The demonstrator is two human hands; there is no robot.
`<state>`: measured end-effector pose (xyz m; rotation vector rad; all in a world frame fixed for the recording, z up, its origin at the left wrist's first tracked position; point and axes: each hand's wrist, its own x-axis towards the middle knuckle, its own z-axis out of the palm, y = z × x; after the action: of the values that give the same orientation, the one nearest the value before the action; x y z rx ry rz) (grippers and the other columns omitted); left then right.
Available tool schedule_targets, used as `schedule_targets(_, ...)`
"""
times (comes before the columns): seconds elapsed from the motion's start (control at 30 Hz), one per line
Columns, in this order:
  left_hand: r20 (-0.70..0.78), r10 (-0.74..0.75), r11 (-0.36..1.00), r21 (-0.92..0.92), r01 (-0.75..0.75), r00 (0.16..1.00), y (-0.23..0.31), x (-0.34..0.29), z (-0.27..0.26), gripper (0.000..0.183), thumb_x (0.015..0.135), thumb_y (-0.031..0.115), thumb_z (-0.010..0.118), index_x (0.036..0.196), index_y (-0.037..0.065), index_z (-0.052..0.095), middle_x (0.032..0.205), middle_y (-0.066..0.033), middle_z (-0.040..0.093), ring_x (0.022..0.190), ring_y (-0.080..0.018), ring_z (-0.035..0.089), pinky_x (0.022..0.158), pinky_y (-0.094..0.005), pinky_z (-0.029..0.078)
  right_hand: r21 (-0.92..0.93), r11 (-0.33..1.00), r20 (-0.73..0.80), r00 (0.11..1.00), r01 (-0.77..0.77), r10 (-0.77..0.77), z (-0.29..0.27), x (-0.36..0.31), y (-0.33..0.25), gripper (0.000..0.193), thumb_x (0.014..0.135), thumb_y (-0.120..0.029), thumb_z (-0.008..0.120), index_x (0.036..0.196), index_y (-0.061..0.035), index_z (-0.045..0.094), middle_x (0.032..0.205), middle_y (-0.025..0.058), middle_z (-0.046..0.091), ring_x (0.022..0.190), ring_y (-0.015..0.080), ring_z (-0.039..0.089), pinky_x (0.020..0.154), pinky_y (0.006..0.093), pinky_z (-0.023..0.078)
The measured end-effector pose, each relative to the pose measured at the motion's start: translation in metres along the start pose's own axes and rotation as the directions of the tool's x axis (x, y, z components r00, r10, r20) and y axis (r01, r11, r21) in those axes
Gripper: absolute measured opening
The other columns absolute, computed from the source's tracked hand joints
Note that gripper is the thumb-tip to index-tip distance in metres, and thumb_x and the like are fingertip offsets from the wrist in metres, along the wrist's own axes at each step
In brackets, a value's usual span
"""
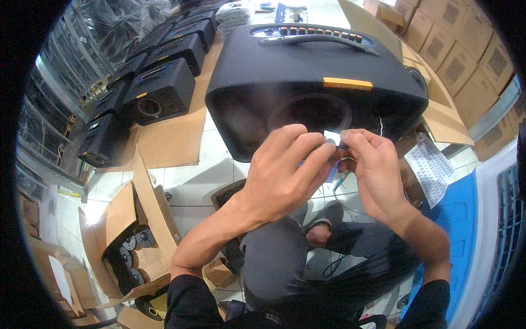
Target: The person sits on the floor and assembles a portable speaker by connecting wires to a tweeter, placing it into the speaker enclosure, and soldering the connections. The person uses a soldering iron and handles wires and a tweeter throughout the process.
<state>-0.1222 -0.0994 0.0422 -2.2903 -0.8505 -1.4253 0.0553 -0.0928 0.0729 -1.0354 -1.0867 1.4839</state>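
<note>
Head view looks down on two bare hands raised together in front of a large black speaker cabinet (307,71), which rests on a white tiled floor (192,183). The left hand (285,175) has its fingers curled forward, fingertips closed against the thumb in a pinch. The right hand (372,170) meets it from the other side, its thumb and forefinger also pressed together in a pinch. Between the two sets of fingertips sits a small item (335,145), partly pale and partly dark, too small and too hidden by the fingers to identify; a bluish piece (332,176) shows just below it, behind the left fingers.

The cabinet has an orange tab (347,83) on its upper front edge, a round recess (315,112) in its face just behind the hands, and a row of orange knobs (318,32) along its top. Toward the far left corner of the floor, a row of smaller black speaker cabinets (153,82) stands on flattened brown cardboard (175,134). At the left edge, an open cardboard box (129,241) holds round speaker drivers (137,240). Stacked brown cartons (455,49) fill the far right corner, a perforated white sheet (433,167) lies near the right hand, and a blue plastic surface (466,225) lies beside it.
</note>
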Motion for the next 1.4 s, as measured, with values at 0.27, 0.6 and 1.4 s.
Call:
schedule_targets(0.27, 0.054, -0.061, 0.998, -0.003, 0.062, 0.997, -0.01, -0.007, 0.019, 0.04, 0.068, 0.008, 0.077, 0.105, 0.002, 0.062, 0.102, -0.0107, 0.06, 0.094, -0.0312, 0.06, 0.078, -0.0414, 0.052, 0.032, 0.999, -0.038, 0.999, 0.007, -0.006, -0.003, 0.009, 0.024, 0.02, 0.095, -0.017, 0.065, 0.097, 0.0018, 0.07, 0.084, 0.0046, 0.067, 0.075, 0.0109, 0.061, 0.067, 0.0266, 0.049)
schedule_targets(0.6, 0.068, -0.089, 0.996, 0.006, 0.089, 0.994, -0.011, -0.013, 0.034, 0.032, 0.072, 0.007, 0.077, 0.1, 0.0, 0.063, 0.102, -0.0117, 0.063, 0.093, -0.031, 0.062, 0.08, -0.0416, 0.052, 0.047, 0.999, -0.074, 0.997, 0.018, -0.014, -0.011, 0.016, 0.046, 0.016, 0.099, -0.011, 0.057, 0.099, 0.0005, 0.068, 0.088, 0.0051, 0.068, 0.077, 0.0113, 0.063, 0.069, 0.028, 0.051)
schedule_targets(1.4, 0.554, -0.812, -0.476, -0.81, 0.343, 0.182, -0.013, -0.059, 0.048, 0.019, 0.096, 0.018, 0.066, 0.106, 0.001, 0.064, 0.094, -0.0065, 0.067, 0.089, -0.0162, 0.063, 0.08, -0.033, 0.051, -0.029, 0.99, -0.066, 0.988, 0.14, -0.142, 0.006, 0.013, 0.105, 0.02, 0.1, -0.016, 0.064, 0.109, 0.0015, 0.067, 0.101, 0.0073, 0.07, 0.089, 0.0129, 0.065, 0.077, 0.0274, 0.05)
